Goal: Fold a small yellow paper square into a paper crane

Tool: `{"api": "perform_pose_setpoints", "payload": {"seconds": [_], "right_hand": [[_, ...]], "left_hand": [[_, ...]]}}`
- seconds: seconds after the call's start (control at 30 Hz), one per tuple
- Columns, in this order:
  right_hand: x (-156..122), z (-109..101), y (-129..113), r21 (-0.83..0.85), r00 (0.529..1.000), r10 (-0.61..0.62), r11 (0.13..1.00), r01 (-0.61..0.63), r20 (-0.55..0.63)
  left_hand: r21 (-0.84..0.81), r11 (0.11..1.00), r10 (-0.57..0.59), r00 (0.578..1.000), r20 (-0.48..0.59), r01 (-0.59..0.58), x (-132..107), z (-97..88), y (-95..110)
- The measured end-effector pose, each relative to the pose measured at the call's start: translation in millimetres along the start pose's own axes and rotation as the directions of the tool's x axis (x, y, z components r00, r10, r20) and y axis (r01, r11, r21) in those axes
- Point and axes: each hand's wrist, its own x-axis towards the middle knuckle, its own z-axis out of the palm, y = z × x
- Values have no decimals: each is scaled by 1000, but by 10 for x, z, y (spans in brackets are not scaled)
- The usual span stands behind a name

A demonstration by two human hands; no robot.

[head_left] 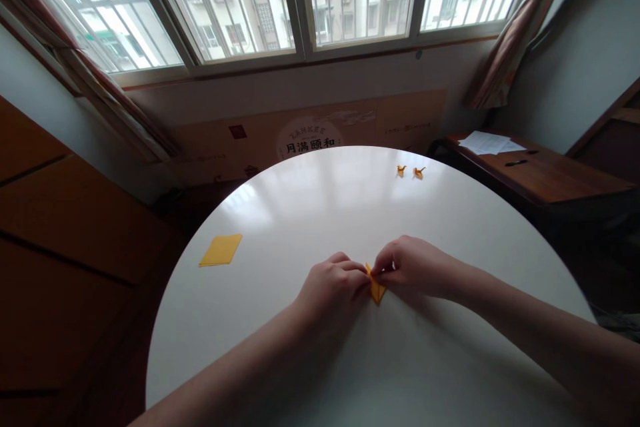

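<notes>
A small folded piece of orange paper [375,288] lies at the middle of the round white table [300,213], pinched from both sides. My left hand [333,283] grips its left edge with curled fingers. My right hand [413,267] pinches its upper right part with thumb and fingertips. Both hands rest on the tabletop and meet over the paper, which they partly hide.
A flat stack of yellow paper squares [221,249] lies at the table's left. Two small folded orange paper figures [410,171] stand near the far edge. A dark wooden side table [545,177] with white sheets [490,143] and a pen stands at the right, below the window.
</notes>
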Motion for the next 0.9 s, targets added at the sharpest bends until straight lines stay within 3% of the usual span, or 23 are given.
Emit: {"api": "perform_pose_setpoints", "payload": {"seconds": [0.13, 0.33, 0.47, 0.67, 0.9], "right_hand": [[-21, 63, 120, 82, 993, -108, 990, 110, -37], [-71, 107, 197, 70, 983, -175, 981, 178, -50], [-75, 123, 222, 16, 977, -212, 977, 212, -33], [-58, 165, 189, 38, 989, -141, 989, 143, -44], [-75, 134, 168, 83, 994, -103, 991, 106, -39]], "left_hand": [[-37, 999, -5, 1000, -11, 4, -20, -3, -18], [-75, 993, 99, 982, 163, -88, 8, -187, -42], [34, 990, 122, 962, 246, -135, -17, -264, 15], [161, 970, 114, 921, 373, -185, -99, -249, 92], [123, 979, 109, 928, 356, -162, -171, -288, 113]]}}
